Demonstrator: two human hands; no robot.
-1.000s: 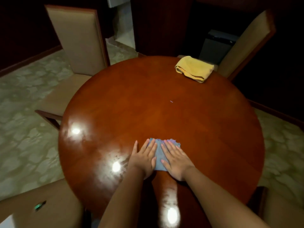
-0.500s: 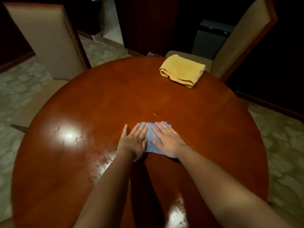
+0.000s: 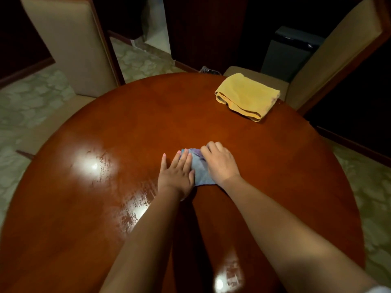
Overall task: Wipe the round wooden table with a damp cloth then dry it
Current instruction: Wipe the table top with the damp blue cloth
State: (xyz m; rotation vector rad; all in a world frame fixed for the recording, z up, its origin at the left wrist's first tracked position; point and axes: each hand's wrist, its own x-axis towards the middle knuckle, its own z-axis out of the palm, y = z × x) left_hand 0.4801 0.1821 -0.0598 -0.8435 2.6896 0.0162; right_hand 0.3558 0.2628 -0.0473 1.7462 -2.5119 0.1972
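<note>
Seen from above, looking down over two bare forearms reaching across a round wooden table, glossy reddish brown. Both hands resting on a small blue cloth near the middle of the tabletop. Left hand laid flat, fingers straight and close together with the little finger set slightly apart, the thumb side of the hand covering the cloth's left edge, little finger on bare wood. Right hand lying on the cloth's right half, knuckles raised and fingers bent down at the far edge, fingertips tucked out of sight (cannot tell whether gripping a fold or only pressing). Cloth showing in the gap between the two hands and just beyond the left fingertips, bunched a little there. Wet streaks and bright light reflections on the wood to the left of the left hand and back beside the forearms. Folded yellow towel well beyond the right fingertips, lying at the table's far edge, well apart from both hands. Two beige padded chairs with dark wooden frames past the table, one beyond the left fingers, one beyond the right behind the towel. Dark grey bin beside that chair. Pale patterned floor around the table
</note>
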